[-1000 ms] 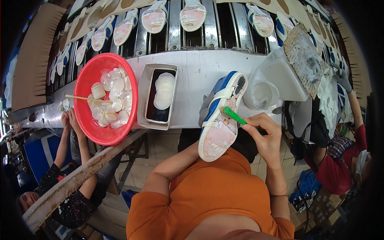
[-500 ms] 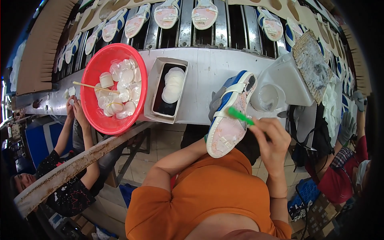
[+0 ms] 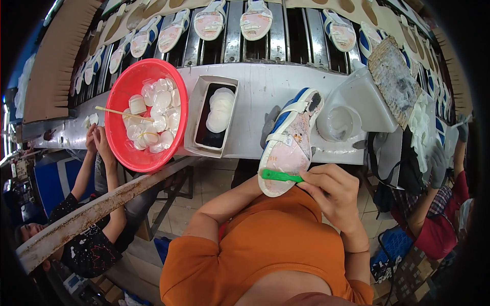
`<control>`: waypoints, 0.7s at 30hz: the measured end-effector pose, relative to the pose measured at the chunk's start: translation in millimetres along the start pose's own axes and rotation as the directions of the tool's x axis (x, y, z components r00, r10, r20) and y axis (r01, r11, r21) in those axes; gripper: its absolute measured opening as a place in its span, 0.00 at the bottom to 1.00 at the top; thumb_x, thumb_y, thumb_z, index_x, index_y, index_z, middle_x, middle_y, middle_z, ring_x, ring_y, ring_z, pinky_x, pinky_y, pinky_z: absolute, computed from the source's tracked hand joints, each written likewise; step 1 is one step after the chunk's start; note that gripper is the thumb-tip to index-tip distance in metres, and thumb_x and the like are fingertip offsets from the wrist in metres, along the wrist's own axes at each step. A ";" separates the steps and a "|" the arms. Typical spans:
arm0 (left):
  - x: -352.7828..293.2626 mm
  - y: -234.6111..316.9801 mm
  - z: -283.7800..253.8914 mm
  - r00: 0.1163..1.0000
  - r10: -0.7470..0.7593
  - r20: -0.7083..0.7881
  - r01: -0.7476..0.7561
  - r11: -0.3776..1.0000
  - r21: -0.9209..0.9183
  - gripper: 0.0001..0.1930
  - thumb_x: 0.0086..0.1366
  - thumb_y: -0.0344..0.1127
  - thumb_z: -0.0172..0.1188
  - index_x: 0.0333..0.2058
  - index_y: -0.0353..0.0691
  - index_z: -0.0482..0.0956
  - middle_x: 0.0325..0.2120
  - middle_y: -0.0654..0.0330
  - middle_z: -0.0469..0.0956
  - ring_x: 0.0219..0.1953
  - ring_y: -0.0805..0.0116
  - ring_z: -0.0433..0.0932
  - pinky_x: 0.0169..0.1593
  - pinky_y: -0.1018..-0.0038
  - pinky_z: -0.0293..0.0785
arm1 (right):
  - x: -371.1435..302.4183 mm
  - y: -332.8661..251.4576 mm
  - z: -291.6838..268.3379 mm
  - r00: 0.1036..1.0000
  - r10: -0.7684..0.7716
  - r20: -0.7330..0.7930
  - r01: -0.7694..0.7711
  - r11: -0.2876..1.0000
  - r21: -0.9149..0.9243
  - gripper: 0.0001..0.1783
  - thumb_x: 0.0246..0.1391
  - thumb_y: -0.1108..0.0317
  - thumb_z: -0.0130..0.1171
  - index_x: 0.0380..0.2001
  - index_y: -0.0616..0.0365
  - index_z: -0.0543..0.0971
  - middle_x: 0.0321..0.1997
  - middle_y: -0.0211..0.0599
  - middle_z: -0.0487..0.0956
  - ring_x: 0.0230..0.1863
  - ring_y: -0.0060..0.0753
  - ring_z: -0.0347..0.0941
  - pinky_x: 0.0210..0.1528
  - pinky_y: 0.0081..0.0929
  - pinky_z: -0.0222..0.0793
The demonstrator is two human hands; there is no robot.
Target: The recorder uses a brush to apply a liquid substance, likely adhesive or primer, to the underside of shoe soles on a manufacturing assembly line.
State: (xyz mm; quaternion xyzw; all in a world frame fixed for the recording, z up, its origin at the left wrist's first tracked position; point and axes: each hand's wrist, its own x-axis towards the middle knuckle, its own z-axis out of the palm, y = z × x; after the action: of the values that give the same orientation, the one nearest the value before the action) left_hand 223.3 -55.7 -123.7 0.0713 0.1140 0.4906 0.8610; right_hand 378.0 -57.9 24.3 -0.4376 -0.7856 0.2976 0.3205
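My left hand (image 3: 271, 124), in a grey glove, is wrapped round a blue and white shoe upper (image 3: 286, 133) from behind; most of its fingers are hidden. The shoe is turned with its pale pink underside toward me, toe end low and near, heel end up at the table. Pinched in my bare right hand (image 3: 334, 191) is a green-handled brush (image 3: 280, 176). Its green end lies across the lower part of the shoe's underside. Right of the shoe, a clear round cup (image 3: 339, 124) stands on the white table (image 3: 255, 102).
A red basin (image 3: 115, 148) of bagged white discs and a box (image 3: 232, 107) with white discs stand at left. Shoes (image 3: 256, 21) line the roller conveyor beyond. A translucent tub (image 3: 360, 92) and stained board (image 3: 395, 79) sit at right. Co-workers flank me.
My right hand has moved down and left with the brush, from the shoe's middle to its lower, toe end. The shoe has shifted slightly left and nearer.
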 end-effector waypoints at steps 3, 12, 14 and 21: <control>2.4 3.4 0.3 1.000 0.008 0.012 -0.008 0.998 -0.064 0.31 0.72 0.37 0.53 0.69 0.40 0.53 0.64 0.52 0.63 0.64 0.59 0.65 0.66 0.62 0.66 | -0.3 0.7 -4.5 0.868 0.401 -0.293 -0.422 0.906 -0.012 0.07 0.48 0.75 0.71 0.32 0.62 0.85 0.30 0.39 0.81 0.29 0.36 0.77 0.32 0.26 0.73; 2.5 -2.6 -0.7 0.994 0.013 -0.105 0.003 0.988 0.155 0.40 0.66 0.32 0.63 0.71 0.39 0.49 0.66 0.52 0.60 0.67 0.62 0.61 0.69 0.63 0.61 | 5.3 -9.3 -4.9 0.973 0.187 -0.133 -0.202 0.973 -0.112 0.09 0.45 0.75 0.72 0.32 0.60 0.84 0.31 0.36 0.82 0.29 0.33 0.77 0.30 0.25 0.71; 0.3 2.8 -2.1 0.981 -0.093 -0.172 0.109 0.990 0.084 0.37 0.69 0.36 0.59 0.71 0.40 0.50 0.65 0.53 0.62 0.66 0.62 0.63 0.69 0.63 0.62 | 7.8 -18.0 -4.6 0.998 -0.063 0.003 0.062 0.972 -0.225 0.09 0.45 0.74 0.72 0.32 0.59 0.84 0.31 0.35 0.81 0.29 0.35 0.77 0.30 0.26 0.72; 4.7 8.7 23.0 0.977 0.191 0.097 -0.207 0.725 0.656 0.32 0.75 0.46 0.49 0.71 0.42 0.52 0.66 0.53 0.60 0.68 0.60 0.61 0.71 0.61 0.59 | 22.5 -19.7 -15.8 0.989 0.056 -0.138 -0.078 0.984 -0.163 0.08 0.48 0.71 0.71 0.32 0.59 0.84 0.29 0.34 0.80 0.26 0.33 0.76 0.25 0.29 0.71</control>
State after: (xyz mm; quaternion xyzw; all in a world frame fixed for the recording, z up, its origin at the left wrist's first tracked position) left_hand 224.5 -47.4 -100.1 0.3895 0.2622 0.5065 0.7232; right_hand 371.0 -43.8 54.2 -0.5081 -0.7696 0.2113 0.3238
